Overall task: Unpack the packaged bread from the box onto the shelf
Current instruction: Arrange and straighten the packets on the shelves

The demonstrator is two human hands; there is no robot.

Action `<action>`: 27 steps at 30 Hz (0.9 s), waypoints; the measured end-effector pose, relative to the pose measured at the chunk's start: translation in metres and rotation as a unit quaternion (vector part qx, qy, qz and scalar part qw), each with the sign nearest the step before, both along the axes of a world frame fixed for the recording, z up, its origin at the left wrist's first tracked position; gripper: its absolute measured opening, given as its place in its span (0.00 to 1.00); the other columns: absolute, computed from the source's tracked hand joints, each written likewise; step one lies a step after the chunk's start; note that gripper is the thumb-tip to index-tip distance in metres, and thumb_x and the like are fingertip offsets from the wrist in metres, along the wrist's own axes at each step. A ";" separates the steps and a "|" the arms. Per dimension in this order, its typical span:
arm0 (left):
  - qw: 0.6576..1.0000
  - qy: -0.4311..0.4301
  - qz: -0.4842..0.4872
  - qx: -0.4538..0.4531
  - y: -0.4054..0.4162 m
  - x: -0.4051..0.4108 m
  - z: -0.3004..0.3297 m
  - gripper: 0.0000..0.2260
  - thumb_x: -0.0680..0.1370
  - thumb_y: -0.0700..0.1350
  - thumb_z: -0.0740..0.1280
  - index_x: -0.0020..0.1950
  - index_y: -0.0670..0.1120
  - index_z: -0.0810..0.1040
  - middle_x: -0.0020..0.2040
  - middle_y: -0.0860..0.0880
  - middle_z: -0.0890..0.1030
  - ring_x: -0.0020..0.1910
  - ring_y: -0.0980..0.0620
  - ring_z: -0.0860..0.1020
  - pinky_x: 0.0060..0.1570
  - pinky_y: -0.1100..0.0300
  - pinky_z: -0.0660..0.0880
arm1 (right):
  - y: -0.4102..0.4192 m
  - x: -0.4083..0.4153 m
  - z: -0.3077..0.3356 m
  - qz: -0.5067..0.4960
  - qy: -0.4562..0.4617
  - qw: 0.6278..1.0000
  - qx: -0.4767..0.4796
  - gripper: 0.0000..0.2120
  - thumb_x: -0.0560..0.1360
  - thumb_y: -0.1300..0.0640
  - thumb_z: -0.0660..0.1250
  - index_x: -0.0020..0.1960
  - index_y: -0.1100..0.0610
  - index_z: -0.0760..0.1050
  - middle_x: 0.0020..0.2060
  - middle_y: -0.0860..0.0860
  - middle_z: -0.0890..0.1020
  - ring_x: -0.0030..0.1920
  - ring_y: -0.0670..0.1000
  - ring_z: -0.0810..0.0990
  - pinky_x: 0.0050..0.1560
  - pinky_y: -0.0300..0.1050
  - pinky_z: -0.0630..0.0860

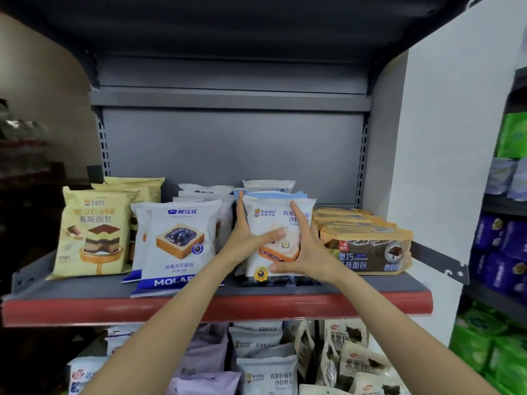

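Note:
A white XianDu blueberry bread packet (268, 220) stands upright on the grey shelf (85, 289), at the front of a row of like packets. My left hand (248, 238) holds its left edge, fingers behind and thumb across the front. My right hand (302, 252) holds its right side, fingers spread over the front and edge. White Molafei blueberry toast packets (179, 240) stand to the left, with yellow mousse bread packets (91, 232) beyond them. Brown chocolate bread packets (368, 249) lie stacked to the right. The box is out of view.
The shelf has a red front strip (216, 309) and a grey back panel (228, 152). Below it lie several more bread packets (265, 374). A white side wall (442, 166) closes the right end. Green and purple packs (496, 252) fill another rack far right.

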State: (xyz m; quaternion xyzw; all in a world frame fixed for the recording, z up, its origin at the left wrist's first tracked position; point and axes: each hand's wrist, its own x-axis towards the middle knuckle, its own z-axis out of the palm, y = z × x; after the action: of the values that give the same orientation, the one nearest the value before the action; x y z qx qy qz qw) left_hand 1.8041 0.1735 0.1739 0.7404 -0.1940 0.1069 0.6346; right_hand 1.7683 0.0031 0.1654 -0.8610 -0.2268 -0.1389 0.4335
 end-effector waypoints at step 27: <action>0.786 -0.144 0.160 0.579 -0.010 -0.008 0.077 0.49 0.61 0.80 0.55 0.77 0.59 0.50 0.78 0.51 0.55 0.76 0.48 0.52 0.73 0.40 0.48 | -0.065 0.020 0.108 -0.101 -0.197 0.948 -0.230 0.10 0.77 0.59 0.64 0.56 0.53 0.80 0.51 0.49 0.84 0.49 0.49 0.81 0.57 0.49 0.76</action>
State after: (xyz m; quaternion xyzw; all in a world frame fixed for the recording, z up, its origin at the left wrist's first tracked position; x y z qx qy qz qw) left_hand 1.7963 0.1636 0.2511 0.9654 -0.1873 0.1797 0.0253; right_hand 1.7884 -0.0617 0.2736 -0.9111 -0.2457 -0.2931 0.1539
